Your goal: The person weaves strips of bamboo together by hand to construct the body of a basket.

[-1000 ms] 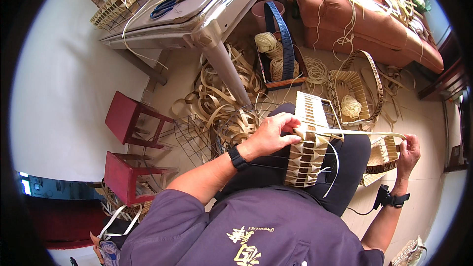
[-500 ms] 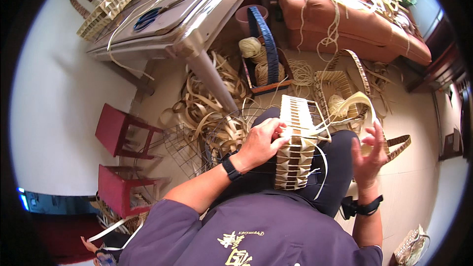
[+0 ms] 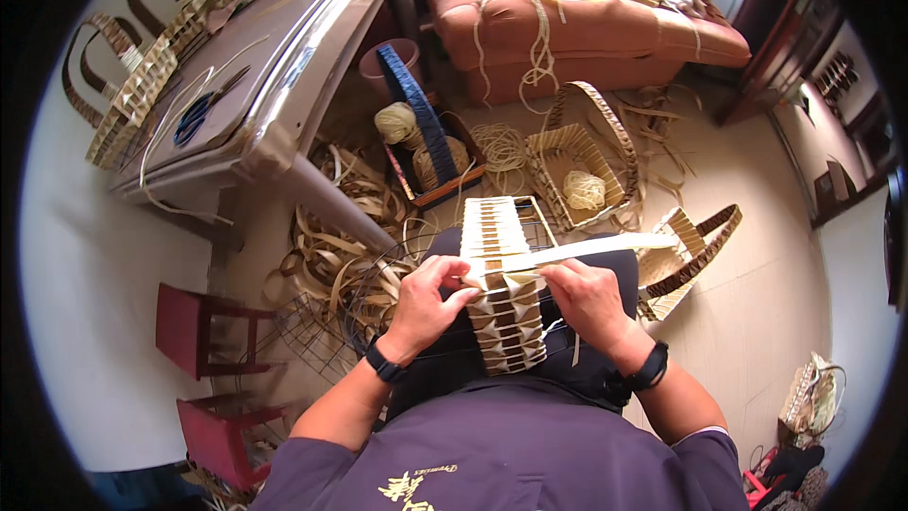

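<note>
A partly woven basket (image 3: 506,326) lies across my lap, cream and brown strips worked over a wire frame. My left hand (image 3: 426,303) is closed at its left side, thumb and fingertips pinching the edge where a cream strip crosses. My right hand (image 3: 591,303) is closed on that cream flat strip (image 3: 610,245), close to the basket's right side. The strip's loose end reaches out to the right above my thigh. Part of the wire frame at the far end has no weave over it. My fingers hide the exact spots they grip.
Left stands a table (image 3: 284,76) with scissors (image 3: 194,118) and baskets. Ahead on the floor are a blue-handled basket (image 3: 430,114) with yarn balls, a cream basket (image 3: 586,161), and a heap of brown strips (image 3: 331,255). Red stools (image 3: 203,331) stand left; strips cover an orange sofa (image 3: 586,28).
My right hand has come down and left from its raised, open pose to the basket. The strip, looped up before, now stretches nearly flat. The view has turned to the right.
</note>
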`<state>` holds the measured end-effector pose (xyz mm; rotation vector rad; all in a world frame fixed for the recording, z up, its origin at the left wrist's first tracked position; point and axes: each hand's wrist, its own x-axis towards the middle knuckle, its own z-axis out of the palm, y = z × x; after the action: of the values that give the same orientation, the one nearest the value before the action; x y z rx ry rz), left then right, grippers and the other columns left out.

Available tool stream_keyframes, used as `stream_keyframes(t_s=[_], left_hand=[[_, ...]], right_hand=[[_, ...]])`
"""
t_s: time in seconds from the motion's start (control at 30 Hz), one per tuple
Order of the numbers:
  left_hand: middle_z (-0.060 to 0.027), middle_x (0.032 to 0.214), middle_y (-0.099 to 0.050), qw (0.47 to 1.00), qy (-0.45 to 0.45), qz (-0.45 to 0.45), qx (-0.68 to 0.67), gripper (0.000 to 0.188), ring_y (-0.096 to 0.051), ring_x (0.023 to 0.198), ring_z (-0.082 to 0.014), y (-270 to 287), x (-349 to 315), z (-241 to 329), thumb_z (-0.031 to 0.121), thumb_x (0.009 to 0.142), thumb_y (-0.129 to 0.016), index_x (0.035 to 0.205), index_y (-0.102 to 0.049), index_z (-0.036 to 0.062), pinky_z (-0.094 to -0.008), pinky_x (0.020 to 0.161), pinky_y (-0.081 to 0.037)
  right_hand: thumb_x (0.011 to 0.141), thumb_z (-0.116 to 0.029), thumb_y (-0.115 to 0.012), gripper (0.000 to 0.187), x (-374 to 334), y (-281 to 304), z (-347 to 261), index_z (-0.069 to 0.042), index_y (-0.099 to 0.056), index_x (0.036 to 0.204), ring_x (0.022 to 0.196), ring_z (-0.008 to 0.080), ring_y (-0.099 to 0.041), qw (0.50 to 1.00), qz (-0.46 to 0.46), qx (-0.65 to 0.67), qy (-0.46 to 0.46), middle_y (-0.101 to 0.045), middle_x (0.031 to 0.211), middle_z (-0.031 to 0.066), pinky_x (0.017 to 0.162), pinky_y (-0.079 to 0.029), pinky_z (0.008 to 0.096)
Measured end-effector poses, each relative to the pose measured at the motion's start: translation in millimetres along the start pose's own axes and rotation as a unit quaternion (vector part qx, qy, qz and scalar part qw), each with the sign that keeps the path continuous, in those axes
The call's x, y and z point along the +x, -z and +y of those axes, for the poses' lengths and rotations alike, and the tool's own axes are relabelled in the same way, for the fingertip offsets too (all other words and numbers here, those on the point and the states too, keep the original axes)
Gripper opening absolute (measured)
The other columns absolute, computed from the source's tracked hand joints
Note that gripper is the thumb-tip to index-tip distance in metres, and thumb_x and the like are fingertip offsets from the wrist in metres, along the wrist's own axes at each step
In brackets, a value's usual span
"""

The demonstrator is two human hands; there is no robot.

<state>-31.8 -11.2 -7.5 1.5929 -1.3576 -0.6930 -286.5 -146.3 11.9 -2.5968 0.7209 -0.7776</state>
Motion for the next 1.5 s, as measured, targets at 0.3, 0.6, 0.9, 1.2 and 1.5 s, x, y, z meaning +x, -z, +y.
stream_keyframes(t_s=[0.3,0.6,0.9,1.2,1.5], left_hand=[[-0.0078,0.116,-0.075,0.993,0.056,-0.007,-0.105,0.041,-0.078,0.104,-0.0156,7,-7,-12,-0.007,0.086,-0.084,0.124,-0.066,-0.0050,-0.0292,0.092,-0.063],[-0.0088,0.114,-0.075,0.990,0.088,-0.015,-0.113,0.039,-0.075,0.103,-0.0122,11,-9,-15,-0.001,0.092,-0.083,0.125,-0.063,-0.0061,-0.0266,0.091,-0.061],[-0.0098,0.111,-0.076,0.970,0.144,-0.003,-0.196,0.030,-0.075,0.098,-0.0133,7,-17,-35,0.002,0.094,-0.082,0.117,-0.064,-0.0030,-0.0264,0.087,-0.061],[-0.0095,0.115,-0.074,0.959,0.146,-0.007,-0.244,0.029,-0.074,0.105,-0.0141,11,-23,-31,-0.001,0.095,-0.078,0.120,-0.063,-0.0036,-0.0290,0.095,-0.060],[-0.0056,0.112,-0.075,0.987,0.089,0.034,-0.130,0.033,-0.067,0.105,-0.0114,-11,-12,-27,0.005,0.097,-0.069,0.129,-0.068,-0.0036,-0.0305,0.096,-0.055]], right_hand=[[0.089,-0.006,-0.065,0.006,26,-25,-3,-0.007,-0.067,0.094,0.076,0.0354,-0.072,0.996,-0.082,-0.041,-0.014,-0.067,0.085,0.0112,0.066,-0.058,0.0464],[0.088,-0.012,-0.071,0.016,30,-19,-14,-0.012,-0.072,0.104,0.079,0.0365,-0.073,0.996,-0.069,-0.025,-0.055,-0.072,0.090,0.0118,0.068,-0.059,0.0479],[0.090,-0.012,-0.067,0.007,18,-43,-22,-0.009,-0.064,0.085,0.072,0.0335,-0.071,0.998,-0.049,-0.038,-0.013,-0.066,0.082,0.0105,0.062,-0.057,0.0451],[0.090,-0.012,-0.071,0.004,15,-6,-7,-0.010,-0.072,0.087,0.077,0.0348,-0.072,0.994,-0.069,-0.017,-0.085,-0.069,0.086,0.0093,0.068,-0.059,0.0450],[0.094,-0.021,-0.081,0.017,22,-13,-6,-0.006,-0.075,0.087,0.065,0.0351,-0.069,0.983,0.052,0.137,-0.113,-0.070,0.076,0.0155,0.060,-0.053,0.0432]])
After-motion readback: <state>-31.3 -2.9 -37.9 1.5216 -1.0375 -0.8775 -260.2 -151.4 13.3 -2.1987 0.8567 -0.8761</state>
